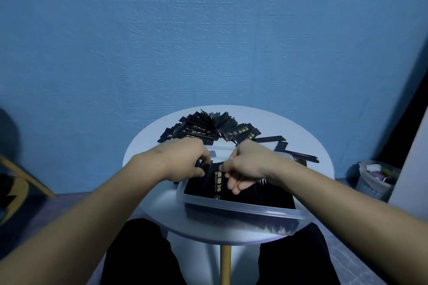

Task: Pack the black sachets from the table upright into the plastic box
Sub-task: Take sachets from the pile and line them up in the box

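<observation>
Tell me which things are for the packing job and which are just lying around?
For the job: loose sachets on the table, plastic box, packed sachets inside it, held sachet pinched by left hand and right hand.
Just lying about: basket on the floor at right, yellow-edged thing at far left.

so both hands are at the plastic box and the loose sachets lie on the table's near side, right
No: the head view shows the loose sachets on the table's far side, beyond the plastic box. The left hand and right hand are at it.
</observation>
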The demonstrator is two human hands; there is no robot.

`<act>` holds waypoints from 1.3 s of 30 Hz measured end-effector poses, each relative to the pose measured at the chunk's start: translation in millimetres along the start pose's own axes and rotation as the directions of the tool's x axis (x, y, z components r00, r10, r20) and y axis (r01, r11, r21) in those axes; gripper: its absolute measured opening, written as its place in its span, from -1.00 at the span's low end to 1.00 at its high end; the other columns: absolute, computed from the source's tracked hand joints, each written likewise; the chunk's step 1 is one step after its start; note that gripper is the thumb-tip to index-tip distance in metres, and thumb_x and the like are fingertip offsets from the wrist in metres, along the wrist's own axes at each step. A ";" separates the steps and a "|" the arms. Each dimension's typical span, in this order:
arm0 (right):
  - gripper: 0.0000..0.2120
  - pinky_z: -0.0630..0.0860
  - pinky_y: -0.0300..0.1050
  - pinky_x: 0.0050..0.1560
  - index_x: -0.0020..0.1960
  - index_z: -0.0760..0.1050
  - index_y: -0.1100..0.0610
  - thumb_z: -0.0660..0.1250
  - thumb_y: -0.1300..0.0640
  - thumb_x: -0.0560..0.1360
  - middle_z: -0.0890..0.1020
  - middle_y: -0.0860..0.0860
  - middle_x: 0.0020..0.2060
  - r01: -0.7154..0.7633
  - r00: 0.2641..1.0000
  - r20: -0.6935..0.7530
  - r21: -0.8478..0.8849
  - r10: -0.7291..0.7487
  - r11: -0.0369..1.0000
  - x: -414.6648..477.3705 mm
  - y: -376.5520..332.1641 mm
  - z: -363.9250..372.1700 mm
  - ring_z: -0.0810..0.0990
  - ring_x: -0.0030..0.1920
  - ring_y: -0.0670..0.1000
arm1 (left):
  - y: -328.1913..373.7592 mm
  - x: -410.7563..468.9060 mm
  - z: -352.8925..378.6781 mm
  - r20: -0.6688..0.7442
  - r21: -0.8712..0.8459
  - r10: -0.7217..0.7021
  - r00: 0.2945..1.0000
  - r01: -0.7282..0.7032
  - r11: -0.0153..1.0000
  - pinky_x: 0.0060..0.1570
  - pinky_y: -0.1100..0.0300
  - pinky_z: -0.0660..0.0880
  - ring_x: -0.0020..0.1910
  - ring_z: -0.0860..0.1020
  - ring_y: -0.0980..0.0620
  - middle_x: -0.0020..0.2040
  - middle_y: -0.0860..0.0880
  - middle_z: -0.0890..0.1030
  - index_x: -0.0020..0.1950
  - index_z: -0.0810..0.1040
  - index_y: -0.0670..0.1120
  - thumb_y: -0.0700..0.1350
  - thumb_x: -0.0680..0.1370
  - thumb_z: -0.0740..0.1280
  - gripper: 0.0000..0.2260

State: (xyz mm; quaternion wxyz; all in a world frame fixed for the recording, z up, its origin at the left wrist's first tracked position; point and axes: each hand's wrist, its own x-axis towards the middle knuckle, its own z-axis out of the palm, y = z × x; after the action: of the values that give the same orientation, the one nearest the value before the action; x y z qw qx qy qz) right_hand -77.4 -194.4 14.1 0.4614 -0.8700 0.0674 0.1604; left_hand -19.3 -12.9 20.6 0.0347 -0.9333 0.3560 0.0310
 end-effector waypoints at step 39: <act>-0.55 0.51 -0.18 -0.48 0.17 0.42 0.15 0.56 0.31 0.39 0.54 0.18 -0.39 0.111 0.994 -0.031 0.079 -0.109 0.991 5.0 16.6 2.1 0.49 -0.53 0.05 | 8.1 -9.1 0.7 -0.096 -0.213 0.008 0.995 -0.029 0.977 -0.16 0.24 0.47 -0.22 0.52 0.25 -0.07 0.26 0.55 0.13 0.67 0.16 -0.01 0.63 0.28 -0.81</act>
State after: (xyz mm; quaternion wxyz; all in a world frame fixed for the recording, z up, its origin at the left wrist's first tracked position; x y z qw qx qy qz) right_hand -77.5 -201.9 -1.7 0.5034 -0.8550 0.0321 0.1203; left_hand -31.5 -12.8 20.3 -0.0834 -0.9287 0.3605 0.0252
